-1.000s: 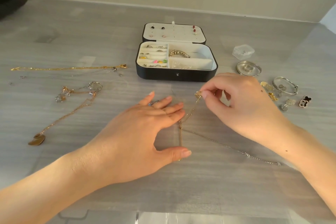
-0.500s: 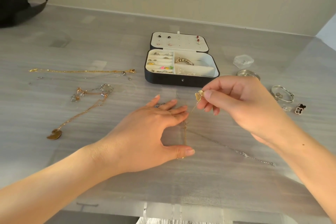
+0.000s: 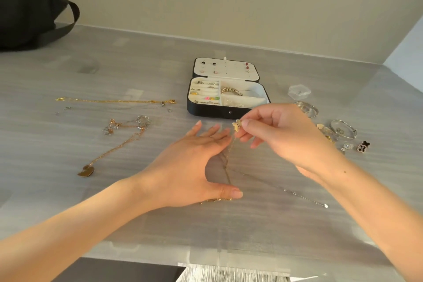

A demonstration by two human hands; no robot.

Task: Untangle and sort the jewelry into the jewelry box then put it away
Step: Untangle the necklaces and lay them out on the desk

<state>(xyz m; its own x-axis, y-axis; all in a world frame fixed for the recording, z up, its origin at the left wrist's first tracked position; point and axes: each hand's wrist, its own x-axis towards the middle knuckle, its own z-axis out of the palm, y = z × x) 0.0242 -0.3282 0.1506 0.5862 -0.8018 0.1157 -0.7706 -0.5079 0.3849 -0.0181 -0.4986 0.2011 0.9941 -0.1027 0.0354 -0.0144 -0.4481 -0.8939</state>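
An open black jewelry box (image 3: pixel 207 111) with white compartments stands at the table's middle back, holding rings, beads and earrings. My right hand (image 3: pixel 283 136) pinches a gold butterfly pendant (image 3: pixel 237 125) and lifts its thin gold chain (image 3: pixel 229 151) off the table. My left hand (image 3: pixel 187 167) lies flat with fingers straight, pressing the tangled chains down; its thumb pins the gold chain's lower end. A silver chain (image 3: pixel 297 194) runs from the tangle toward the right.
On the left lie a straight gold chain (image 3: pixel 114 101), a rose-gold necklace with a heart pendant (image 3: pixel 85 171) and a small silver tangle (image 3: pixel 143 120). Right of the box are a clear plastic case (image 3: pixel 299 91), silver bangles (image 3: pixel 343 129) and loose charms (image 3: pixel 362 146). A black bag (image 3: pixel 25 7) sits far left.
My right hand has raised the butterfly pendant higher, drawing the gold chain taut. My left hand has stayed pressed on the table. The camera has tilted up.
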